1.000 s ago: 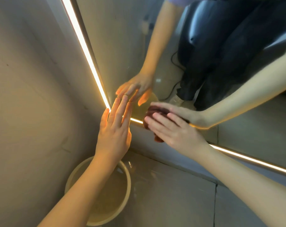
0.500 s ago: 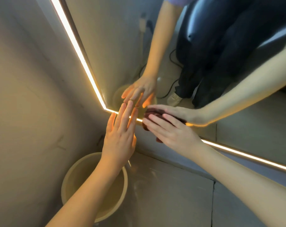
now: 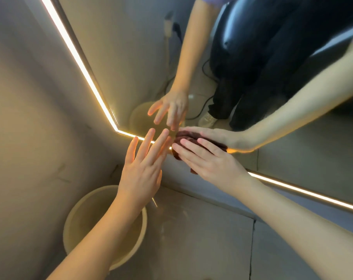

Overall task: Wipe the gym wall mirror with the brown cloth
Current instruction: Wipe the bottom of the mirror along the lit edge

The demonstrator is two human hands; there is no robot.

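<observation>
The brown cloth (image 3: 176, 155) sits bunched at the lower edge of the mirror (image 3: 131, 57), near its corner. The right hand (image 3: 210, 164) presses it flat there, fingers straight and close together. Just beside it the left hand (image 3: 141, 174) reaches up, fingers straight and slightly spread, tips at the light strip (image 3: 80, 57). A bucket (image 3: 74, 217) stands under the left forearm.

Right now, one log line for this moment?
right hand presses brown cloth on mirror lower edge | left hand open | basin below

Brown cloth (image 3: 177, 155) mostly hidden under right hand (image 3: 212, 164).
</observation>
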